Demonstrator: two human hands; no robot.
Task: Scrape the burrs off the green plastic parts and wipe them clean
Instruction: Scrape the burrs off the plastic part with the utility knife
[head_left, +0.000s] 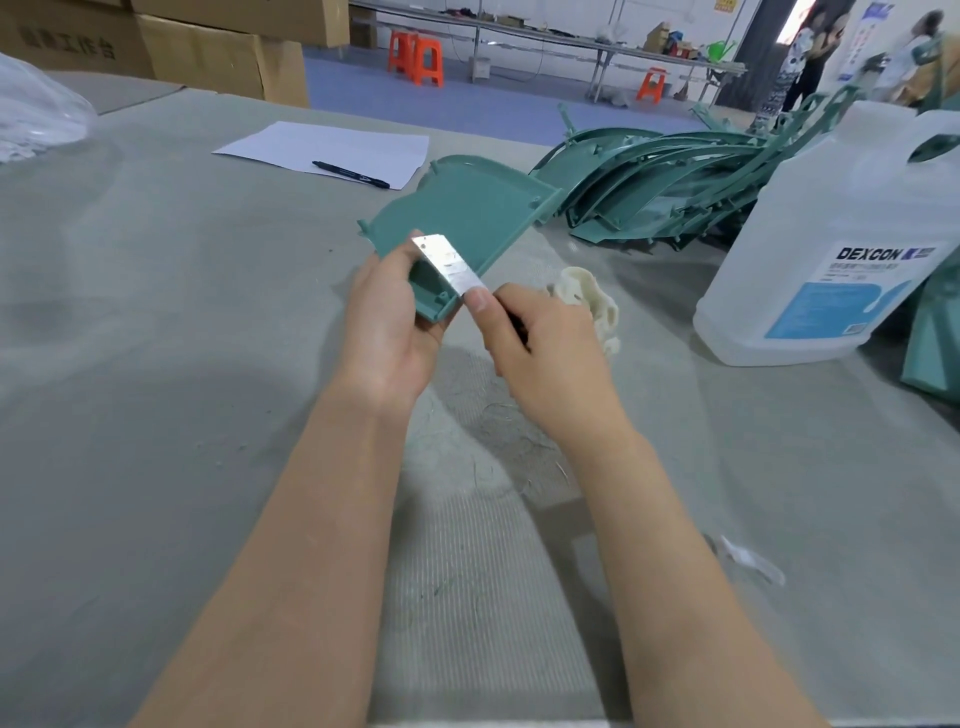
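Grey felt covers the worktable (156, 364), and above its middle the left hand (384, 322) grips a green plastic part (457, 218) by its near end while the right hand (545, 353) pinches a bare blade (448, 265) laid against the part's near edge. By my reading the scraping step is in hand; next the blade must run along that rim at a shallow angle, and wiping with the cloth (592, 306) just beside the right hand waits.

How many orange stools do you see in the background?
3: two orange stools side by side on the blue floor behind the table, one farther right under the long bench. Others may be hidden.
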